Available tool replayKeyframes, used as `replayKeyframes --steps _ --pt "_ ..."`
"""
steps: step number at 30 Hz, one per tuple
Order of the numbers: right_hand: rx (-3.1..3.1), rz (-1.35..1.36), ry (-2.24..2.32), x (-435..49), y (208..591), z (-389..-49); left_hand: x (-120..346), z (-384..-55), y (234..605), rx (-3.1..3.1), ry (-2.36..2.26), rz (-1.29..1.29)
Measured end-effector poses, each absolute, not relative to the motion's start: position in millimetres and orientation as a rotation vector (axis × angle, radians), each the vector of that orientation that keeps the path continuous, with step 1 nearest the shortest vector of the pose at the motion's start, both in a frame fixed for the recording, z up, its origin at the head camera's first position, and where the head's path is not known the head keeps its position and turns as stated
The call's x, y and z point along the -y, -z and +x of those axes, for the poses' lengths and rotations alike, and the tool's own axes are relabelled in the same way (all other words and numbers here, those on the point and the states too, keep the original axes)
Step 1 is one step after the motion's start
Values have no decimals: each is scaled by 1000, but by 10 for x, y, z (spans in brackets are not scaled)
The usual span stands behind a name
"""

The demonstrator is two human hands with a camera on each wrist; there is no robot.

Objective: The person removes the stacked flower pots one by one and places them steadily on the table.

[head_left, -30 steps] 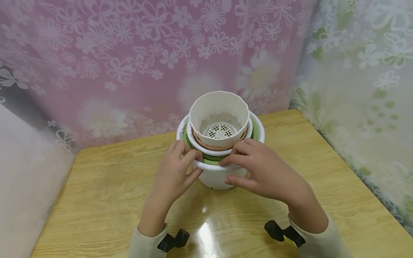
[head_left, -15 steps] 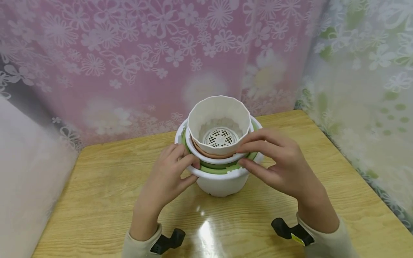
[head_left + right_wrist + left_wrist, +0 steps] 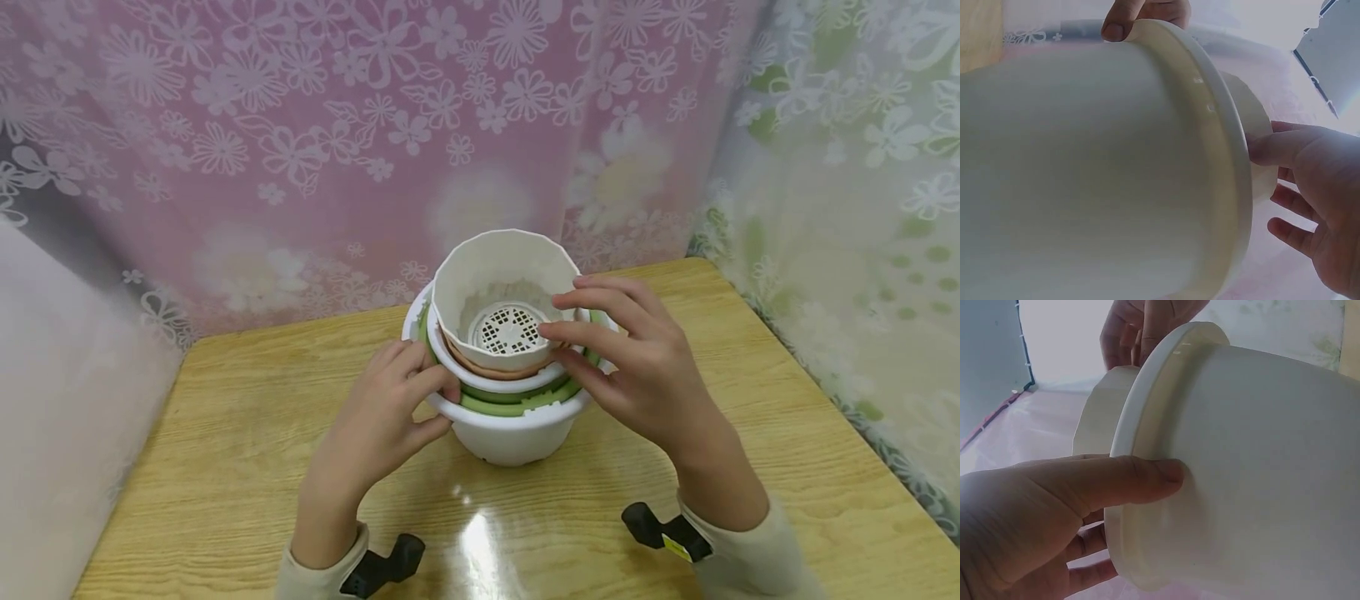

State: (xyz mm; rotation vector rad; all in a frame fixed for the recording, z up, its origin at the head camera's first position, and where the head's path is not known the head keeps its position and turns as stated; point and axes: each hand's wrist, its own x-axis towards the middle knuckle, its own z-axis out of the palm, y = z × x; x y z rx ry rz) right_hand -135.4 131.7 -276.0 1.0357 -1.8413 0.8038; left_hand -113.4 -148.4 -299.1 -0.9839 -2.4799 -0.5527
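Head view; faceted cream pot [image 3: 504, 287] (latticed base [image 3: 508, 328])

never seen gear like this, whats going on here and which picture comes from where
There is no robot: these are a person's bare left hand and right hand. The wide picture comes from a camera worn on the head; the two close-ups come from wrist cameras, probably the black devices seen there. On the wooden table stands a stack of nested pots, apparently flowerpots. The left hand grips the rim of the large white outer pot. The right hand seems to pinch the rim of the cream innermost pot, which has a perforated base.
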Motion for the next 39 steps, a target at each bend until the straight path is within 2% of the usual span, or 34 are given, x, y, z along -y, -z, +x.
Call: replayKeyframes --steps 16,28,39 --pt "1735 991 -893 -1273 2787 -1348 1496 -1142 2991 2481 555 -1001" --pt "1352 753 -1038 -1232 2660 -1323 1505 -1136 2997 2488 552 -1000" --pt "1400 468 -1033 -1694 2710 -1538 1510 -1162 2988 2487 565 -1010"
